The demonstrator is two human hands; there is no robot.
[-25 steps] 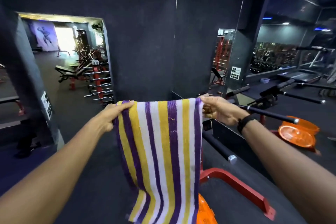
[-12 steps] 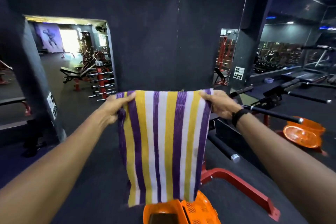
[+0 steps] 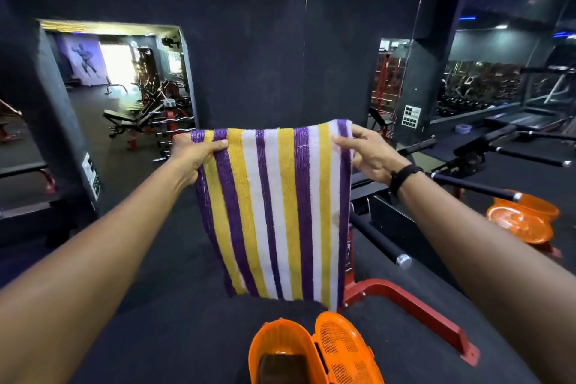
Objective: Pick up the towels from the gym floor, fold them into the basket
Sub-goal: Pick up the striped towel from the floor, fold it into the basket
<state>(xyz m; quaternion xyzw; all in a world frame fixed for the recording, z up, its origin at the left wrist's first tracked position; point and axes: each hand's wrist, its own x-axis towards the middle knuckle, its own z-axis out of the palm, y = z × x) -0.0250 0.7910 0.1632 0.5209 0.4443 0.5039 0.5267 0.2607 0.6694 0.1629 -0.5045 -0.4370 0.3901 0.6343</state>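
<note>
The towel [image 3: 274,212] carries lengthwise stripes of purple, yellow and white, with a small brownish spot near its right edge. The basket [image 3: 280,349] near the bottom is bright orange, and its lid [image 3: 346,349] is orange with a fine mesh pattern. The frame [image 3: 414,309] on the floor to the right is red. The wall [image 3: 265,40] beyond is dark charcoal. The wristband [image 3: 403,174] is black. The far left poster [image 3: 82,59] is pale purple.

Dark gym walls [image 3: 265,40], mirrors [image 3: 486,84], black floor [image 3: 174,305].
</note>
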